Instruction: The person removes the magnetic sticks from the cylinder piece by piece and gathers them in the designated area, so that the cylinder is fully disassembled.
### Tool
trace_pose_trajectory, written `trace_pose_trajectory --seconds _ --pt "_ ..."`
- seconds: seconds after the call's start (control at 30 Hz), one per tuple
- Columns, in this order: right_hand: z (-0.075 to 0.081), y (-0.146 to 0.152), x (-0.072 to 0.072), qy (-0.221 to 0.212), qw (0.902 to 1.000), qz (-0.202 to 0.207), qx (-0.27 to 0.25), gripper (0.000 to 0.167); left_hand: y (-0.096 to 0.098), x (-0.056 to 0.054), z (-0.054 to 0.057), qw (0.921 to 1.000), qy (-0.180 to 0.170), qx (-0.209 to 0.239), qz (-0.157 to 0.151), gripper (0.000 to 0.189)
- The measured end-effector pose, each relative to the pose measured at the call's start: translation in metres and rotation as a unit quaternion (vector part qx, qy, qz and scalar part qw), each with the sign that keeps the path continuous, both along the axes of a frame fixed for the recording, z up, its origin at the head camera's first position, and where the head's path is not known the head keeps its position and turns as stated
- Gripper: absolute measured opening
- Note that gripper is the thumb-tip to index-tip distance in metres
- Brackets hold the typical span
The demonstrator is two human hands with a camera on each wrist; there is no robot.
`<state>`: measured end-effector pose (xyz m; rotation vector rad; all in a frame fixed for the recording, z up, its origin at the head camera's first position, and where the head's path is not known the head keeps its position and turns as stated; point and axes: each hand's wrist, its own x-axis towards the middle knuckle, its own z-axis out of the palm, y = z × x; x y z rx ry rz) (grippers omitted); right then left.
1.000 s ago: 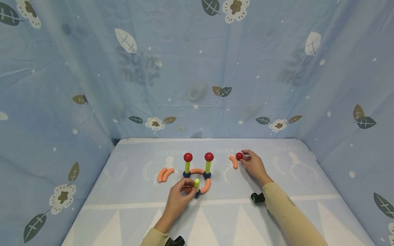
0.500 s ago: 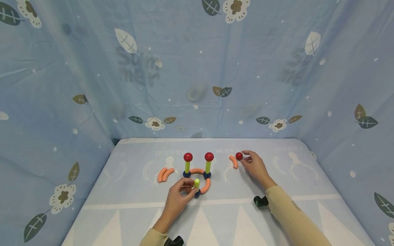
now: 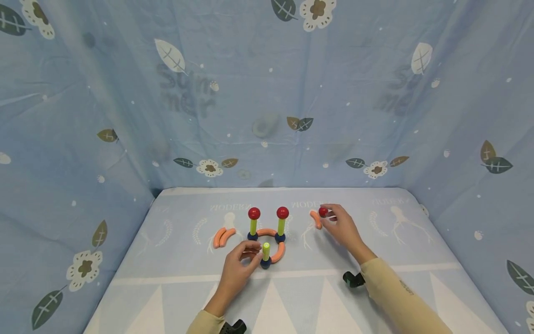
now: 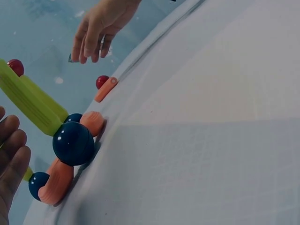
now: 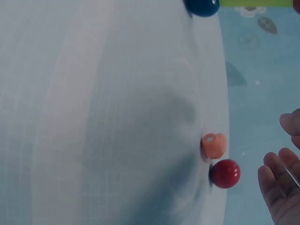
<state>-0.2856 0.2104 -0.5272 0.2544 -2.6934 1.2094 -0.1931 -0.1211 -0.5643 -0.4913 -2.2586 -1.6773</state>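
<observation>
On the table stands a ring of orange curved pieces point(image 3: 278, 253) joined by dark blue balls point(image 3: 265, 263). Two upright green rods carry red balls point(image 3: 282, 213) on top; the nearest green rod point(image 3: 266, 251) has a bare top. Beside that rod, my left hand point(image 3: 237, 271) has its thumb and fingers loosely parted; the left wrist view shows a gap between the fingers point(image 4: 14, 161) and the rod. My right hand point(image 3: 343, 228) hovers over a loose red ball point(image 3: 323, 212). In the right wrist view this ball point(image 5: 225, 173) lies on the table, apart from the fingers.
One loose orange curved piece point(image 3: 315, 219) lies just left of the loose ball. Two more orange pieces point(image 3: 222, 237) lie side by side left of the ring. A flowered blue curtain point(image 3: 267, 93) encloses the table's back and sides.
My left hand has eased off the nearest green rod, slightly to the left. My right hand has shifted a little left, over the loose red ball. The ring stays in place.
</observation>
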Motion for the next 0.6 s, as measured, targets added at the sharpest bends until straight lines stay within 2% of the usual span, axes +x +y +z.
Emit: trace_pose_trajectory --seconds 0.13,0.2,0.4,0.47,0.6 --pt "0.004 -0.006 0.006 0.03 0.9992 0.026 -0.007 0.047 -0.001 0.0 0.001 0.9998 0.012 -0.004 0.016 0.018" --pt "0.007 -0.01 0.009 0.047 0.9982 0.036 -0.012 0.047 -0.001 0.001 0.005 0.9994 0.012 -0.011 0.029 0.016" --pt "0.017 -0.022 0.02 0.09 0.9941 0.06 -0.014 0.044 -0.001 0.009 0.03 0.998 -0.019 -0.005 0.06 0.013" --pt "0.021 -0.026 0.025 0.094 0.9933 0.066 -0.016 0.043 -0.002 0.01 0.035 0.9977 -0.022 0.002 0.065 0.013" --pt "0.032 -0.037 0.035 0.089 0.9931 0.074 -0.017 0.042 -0.006 0.002 0.025 0.9971 -0.016 0.002 0.075 0.012"
